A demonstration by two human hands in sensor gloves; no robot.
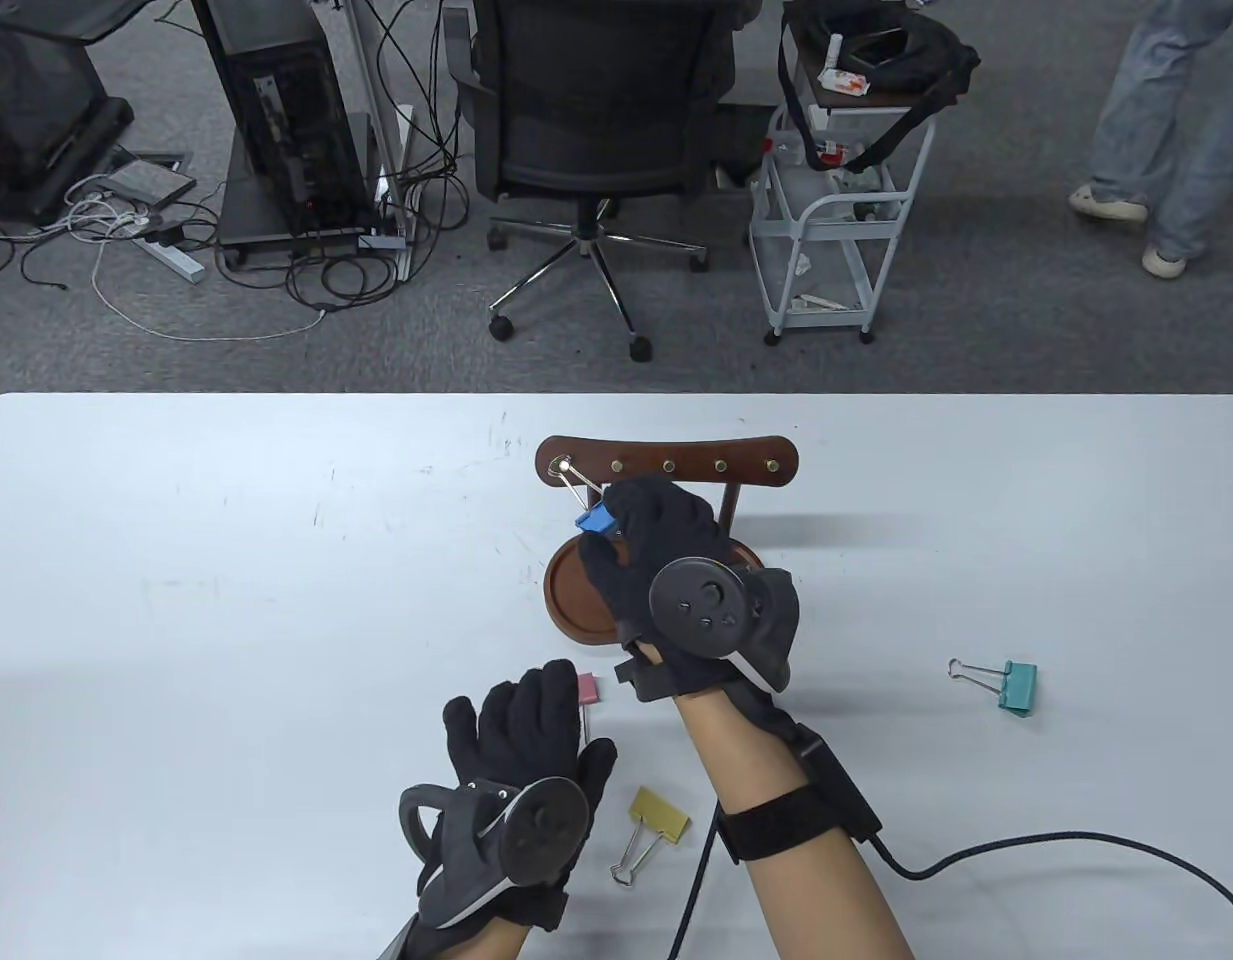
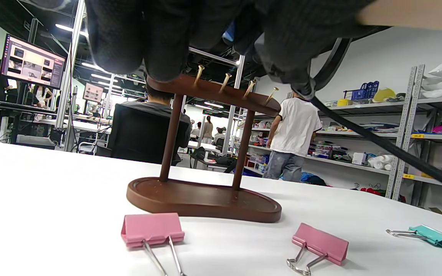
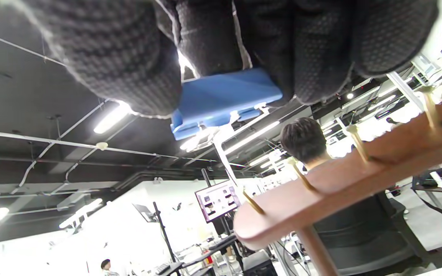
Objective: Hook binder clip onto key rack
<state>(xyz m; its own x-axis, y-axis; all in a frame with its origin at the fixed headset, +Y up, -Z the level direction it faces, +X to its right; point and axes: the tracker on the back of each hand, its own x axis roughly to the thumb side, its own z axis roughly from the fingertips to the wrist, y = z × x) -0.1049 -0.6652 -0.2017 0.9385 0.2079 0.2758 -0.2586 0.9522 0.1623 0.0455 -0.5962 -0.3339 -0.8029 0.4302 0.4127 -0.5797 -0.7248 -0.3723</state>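
The brown wooden key rack (image 1: 666, 462) stands mid-table on an oval base (image 1: 566, 600), with several brass hooks along its top bar. My right hand (image 1: 610, 524) pinches a blue binder clip (image 1: 593, 520) in front of the bar's left end. The clip's wire handle reaches up to the leftmost hook (image 1: 559, 465). The right wrist view shows the blue clip (image 3: 225, 99) gripped between thumb and fingers above the bar (image 3: 340, 188). My left hand (image 1: 536, 705) rests on the table, empty, beside a pink clip (image 1: 587, 688).
A yellow clip (image 1: 658, 815) lies between my forearms and a teal clip (image 1: 1011, 685) lies to the right. The left wrist view shows two pink clips (image 2: 152, 228) (image 2: 320, 243) in front of the rack base (image 2: 205, 199). A cable (image 1: 1026, 850) trails from my right wrist.
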